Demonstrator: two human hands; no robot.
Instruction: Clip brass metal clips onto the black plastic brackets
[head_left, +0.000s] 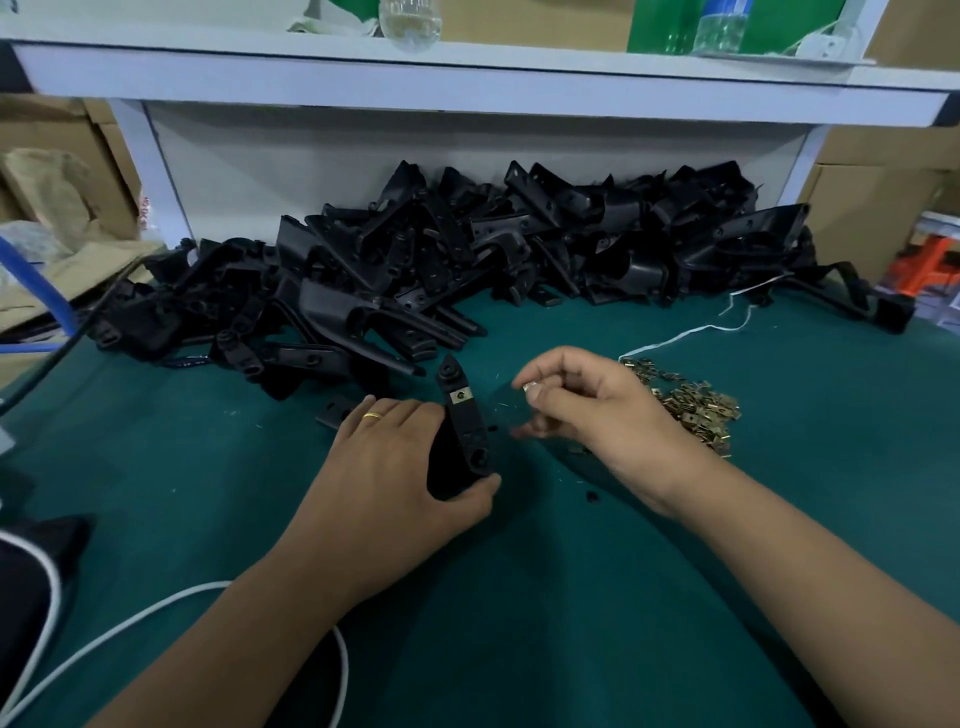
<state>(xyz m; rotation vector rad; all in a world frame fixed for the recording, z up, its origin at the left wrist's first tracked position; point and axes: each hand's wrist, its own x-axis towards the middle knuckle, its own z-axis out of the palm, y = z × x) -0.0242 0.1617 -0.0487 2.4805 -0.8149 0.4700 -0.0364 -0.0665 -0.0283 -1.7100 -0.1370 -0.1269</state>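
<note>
My left hand (395, 467) grips a black plastic bracket (465, 431) and holds it upright on the green mat. One brass clip (459, 397) sits clipped near the bracket's top end. To the right of the bracket, my right hand (587, 415) pinches a small brass clip (531, 387) between thumb and fingertips, a short gap from the bracket. A loose heap of brass clips (691, 405) lies just behind and right of that hand.
A big pile of black brackets (467, 260) fills the back of the green mat (519, 597) under a white shelf (467, 83). A white cable (156, 618) runs at the lower left, a white string (691, 332) at the right. Cardboard boxes stand on both sides.
</note>
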